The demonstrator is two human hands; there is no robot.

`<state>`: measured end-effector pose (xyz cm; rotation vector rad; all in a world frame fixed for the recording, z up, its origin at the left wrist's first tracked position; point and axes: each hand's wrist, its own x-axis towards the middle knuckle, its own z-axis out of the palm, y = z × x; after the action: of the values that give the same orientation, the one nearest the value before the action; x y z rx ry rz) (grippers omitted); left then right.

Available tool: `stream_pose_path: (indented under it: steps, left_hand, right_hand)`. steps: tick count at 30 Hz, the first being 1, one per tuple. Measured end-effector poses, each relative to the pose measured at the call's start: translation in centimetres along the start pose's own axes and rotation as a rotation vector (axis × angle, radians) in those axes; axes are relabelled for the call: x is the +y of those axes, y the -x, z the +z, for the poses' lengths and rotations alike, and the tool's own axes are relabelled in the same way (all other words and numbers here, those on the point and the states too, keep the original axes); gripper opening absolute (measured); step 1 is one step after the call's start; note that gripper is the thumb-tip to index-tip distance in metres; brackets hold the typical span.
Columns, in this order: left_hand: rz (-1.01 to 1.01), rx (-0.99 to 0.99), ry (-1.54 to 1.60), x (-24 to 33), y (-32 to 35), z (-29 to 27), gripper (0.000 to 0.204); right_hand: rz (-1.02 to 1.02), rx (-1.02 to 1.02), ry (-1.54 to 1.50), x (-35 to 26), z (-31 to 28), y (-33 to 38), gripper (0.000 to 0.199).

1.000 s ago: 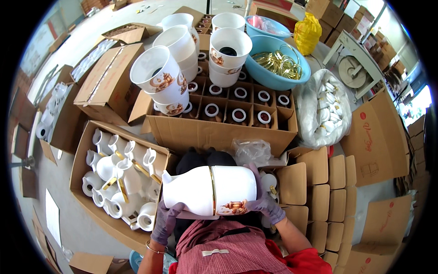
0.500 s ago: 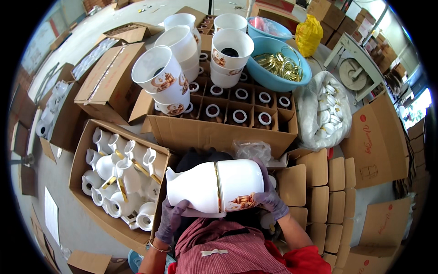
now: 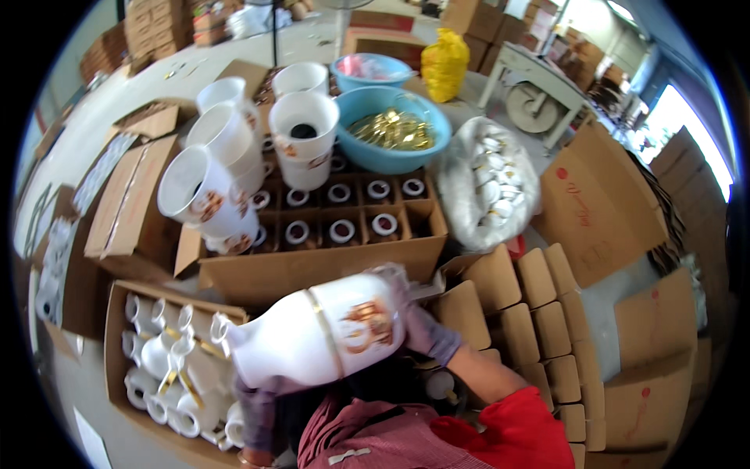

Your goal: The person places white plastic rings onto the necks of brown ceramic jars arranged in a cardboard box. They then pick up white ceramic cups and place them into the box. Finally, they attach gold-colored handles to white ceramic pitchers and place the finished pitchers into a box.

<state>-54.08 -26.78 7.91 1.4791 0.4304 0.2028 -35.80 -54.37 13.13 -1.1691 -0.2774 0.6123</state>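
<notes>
A white thermos jug body with a gold band and a brown-and-orange printed picture lies on its side between my hands. Its spout end points left and sits lower than its base. My right hand, in a purple-grey glove, is closed around the base end. Gloved likewise, my left hand grips the jug from below near the spout end, and its fingers are partly blurred. Left of the jug, a carton holds several white jug tops with gold-trimmed handles.
Ahead stands a divided carton of dark, white-rimmed flask liners, with stacked white cylinders and a blue basin of gold rings on it. Right are a clear bag of white parts and an open carton with dividers.
The jug has tilted, its spout end dropping and its print rolling further into sight. Both hands have moved with it and keep hold. The whole view has swung to the right.
</notes>
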Motion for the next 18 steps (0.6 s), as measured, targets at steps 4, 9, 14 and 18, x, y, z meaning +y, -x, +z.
stream_pose_path:
  steps: [4,9,14,18]
  left_hand:
    - [-0.184,-0.019,0.554,3.0,-1.5,2.7,0.069]
    - [0.299,0.015,-0.178,3.1,-2.1,2.0,0.062]
    - [-0.141,-0.057,0.355,4.2,-2.6,3.0,0.059]
    - [0.405,-0.041,-0.33,6.2,-2.6,3.8,0.058]
  right_hand:
    - [-0.71,-0.195,0.733,-1.3,-0.2,-0.8,0.076]
    - [0.261,-0.001,-0.475,0.5,-1.7,-1.8,0.073]
    - [-0.606,-0.035,0.485,0.7,0.0,-1.9,0.067]
    - [0.078,0.039,-0.387,2.9,-2.2,-2.8,0.061]
